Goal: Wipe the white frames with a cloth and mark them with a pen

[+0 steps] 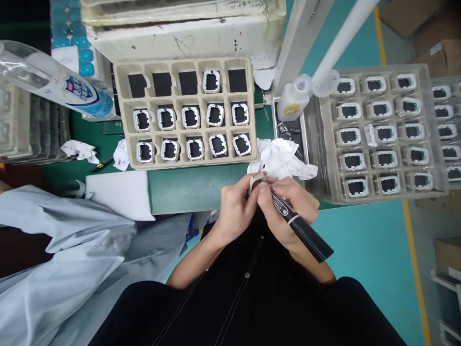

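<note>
My left hand (236,206) pinches a small white frame part (255,180) just past the edge of the green bench. My right hand (288,202) holds a black marker pen (300,226) with its tip against that part; the pen's cap end points down to the right. Both hands meet over my lap, in front of a crumpled white tissue (281,158). A beige pulp tray (187,166) with several white-framed black parts in its pockets lies on the bench to the left of the hands.
A clear plastic tray (382,194) filled with several similar parts stands on the right. A small squeeze bottle (293,98) sits by a white post (298,43). A water bottle (54,81) lies at the left. A light blue sleeve (65,240) covers the lower left.
</note>
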The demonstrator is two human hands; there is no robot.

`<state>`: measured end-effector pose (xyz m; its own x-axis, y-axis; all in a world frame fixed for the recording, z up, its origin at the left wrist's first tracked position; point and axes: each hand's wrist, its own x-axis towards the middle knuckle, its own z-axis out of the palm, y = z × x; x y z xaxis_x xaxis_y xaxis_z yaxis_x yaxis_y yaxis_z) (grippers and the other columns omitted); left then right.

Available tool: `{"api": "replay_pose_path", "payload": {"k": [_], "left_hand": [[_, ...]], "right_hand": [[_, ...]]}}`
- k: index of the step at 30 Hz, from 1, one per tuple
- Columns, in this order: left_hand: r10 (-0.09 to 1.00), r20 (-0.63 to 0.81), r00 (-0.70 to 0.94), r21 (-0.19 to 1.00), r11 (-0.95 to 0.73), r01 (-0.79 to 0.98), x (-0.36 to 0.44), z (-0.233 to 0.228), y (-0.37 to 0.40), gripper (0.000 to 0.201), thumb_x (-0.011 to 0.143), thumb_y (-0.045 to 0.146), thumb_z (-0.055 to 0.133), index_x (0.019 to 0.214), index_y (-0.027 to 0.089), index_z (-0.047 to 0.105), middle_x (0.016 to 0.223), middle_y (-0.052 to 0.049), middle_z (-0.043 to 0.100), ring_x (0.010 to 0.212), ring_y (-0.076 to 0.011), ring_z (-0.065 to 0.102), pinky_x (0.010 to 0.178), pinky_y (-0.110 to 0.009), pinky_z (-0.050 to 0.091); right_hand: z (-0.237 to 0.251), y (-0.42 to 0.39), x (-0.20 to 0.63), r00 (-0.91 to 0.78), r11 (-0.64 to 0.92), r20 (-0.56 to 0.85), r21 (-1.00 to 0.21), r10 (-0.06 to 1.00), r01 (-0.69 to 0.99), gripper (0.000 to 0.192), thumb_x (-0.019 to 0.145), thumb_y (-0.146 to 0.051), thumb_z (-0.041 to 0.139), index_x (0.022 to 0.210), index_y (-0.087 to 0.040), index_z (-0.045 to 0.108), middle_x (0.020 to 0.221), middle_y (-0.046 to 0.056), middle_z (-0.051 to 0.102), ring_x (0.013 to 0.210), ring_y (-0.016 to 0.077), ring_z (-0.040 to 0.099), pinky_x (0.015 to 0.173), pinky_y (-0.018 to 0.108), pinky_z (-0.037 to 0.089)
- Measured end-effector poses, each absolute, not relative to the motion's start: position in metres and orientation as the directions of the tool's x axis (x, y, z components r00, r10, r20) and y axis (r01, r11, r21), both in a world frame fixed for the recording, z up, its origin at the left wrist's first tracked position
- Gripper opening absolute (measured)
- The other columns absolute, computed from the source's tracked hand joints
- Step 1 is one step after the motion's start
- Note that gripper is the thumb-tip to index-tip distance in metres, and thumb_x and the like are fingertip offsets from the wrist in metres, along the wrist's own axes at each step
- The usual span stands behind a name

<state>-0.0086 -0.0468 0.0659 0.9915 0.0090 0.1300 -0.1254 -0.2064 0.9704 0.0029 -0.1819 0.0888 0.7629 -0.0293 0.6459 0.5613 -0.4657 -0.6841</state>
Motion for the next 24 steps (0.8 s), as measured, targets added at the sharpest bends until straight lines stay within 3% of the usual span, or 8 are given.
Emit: {"api": "replay_pose_path", "payload": {"k": [5, 9, 14, 17, 24], "left_hand": [[0.026, 0.088, 0.996, 0.976, -0.203, -0.081, -0.011, 0.064, -0.048, 0.032, 0.114, 0.042, 0.066, 0.124, 0.019, 0.085, 0.091, -0.004, 0.084, 0.073, -0.0160, 0.072, 0.075, -0.028, 0.061], [0.025, 0.075, 0.997, 0.974, -0.214, -0.068, -0.012, 0.063, -0.047, 0.034, 0.114, 0.044, 0.065, 0.128, 0.020, 0.085, 0.096, -0.005, 0.086, 0.080, -0.0181, 0.076, 0.078, -0.029, 0.061], [0.041, 0.100, 0.994, 0.969, -0.231, -0.088, -0.011, 0.064, -0.046, 0.032, 0.114, 0.043, 0.067, 0.126, 0.020, 0.085, 0.100, -0.006, 0.087, 0.084, -0.0186, 0.077, 0.078, -0.029, 0.061], [0.026, 0.096, 0.995, 0.971, -0.223, -0.088, -0.009, 0.066, -0.045, 0.030, 0.113, 0.041, 0.069, 0.123, 0.020, 0.087, 0.102, -0.006, 0.088, 0.083, -0.0182, 0.077, 0.077, -0.029, 0.060], [-0.012, 0.042, 0.999, 0.994, -0.101, -0.043, -0.004, 0.079, -0.040, 0.027, 0.104, 0.044, 0.081, 0.115, 0.021, 0.089, 0.105, -0.007, 0.090, 0.085, -0.0198, 0.080, 0.076, -0.028, 0.064]], "right_hand": [[0.088, -0.179, 0.003, 0.772, -0.435, 0.628, -0.723, -0.093, 0.536, 0.022, 0.094, -0.010, 0.080, 0.092, -0.027, 0.065, 0.078, -0.003, 0.078, 0.070, 0.0199, 0.081, 0.063, 0.034, 0.067], [0.090, -0.177, 0.001, 0.810, -0.447, 0.580, -0.749, -0.084, 0.490, 0.022, 0.096, -0.010, 0.078, 0.090, -0.027, 0.065, 0.083, -0.002, 0.080, 0.077, 0.0216, 0.084, 0.067, 0.035, 0.068], [0.090, -0.177, 0.003, 0.790, -0.460, 0.602, -0.737, -0.115, 0.495, 0.019, 0.097, -0.015, 0.079, 0.089, -0.026, 0.067, 0.079, -0.004, 0.078, 0.072, 0.0178, 0.081, 0.065, 0.031, 0.066], [0.090, -0.180, 0.002, 0.836, -0.422, 0.536, -0.789, -0.116, 0.447, 0.022, 0.098, -0.016, 0.078, 0.084, -0.025, 0.065, 0.076, -0.004, 0.076, 0.070, 0.0166, 0.080, 0.065, 0.030, 0.065], [0.101, -0.185, -0.009, 0.841, -0.345, 0.515, -0.828, -0.162, 0.441, 0.017, 0.097, -0.021, 0.083, 0.089, -0.027, 0.068, 0.087, 0.000, 0.085, 0.085, 0.0247, 0.089, 0.075, 0.039, 0.076]]}}
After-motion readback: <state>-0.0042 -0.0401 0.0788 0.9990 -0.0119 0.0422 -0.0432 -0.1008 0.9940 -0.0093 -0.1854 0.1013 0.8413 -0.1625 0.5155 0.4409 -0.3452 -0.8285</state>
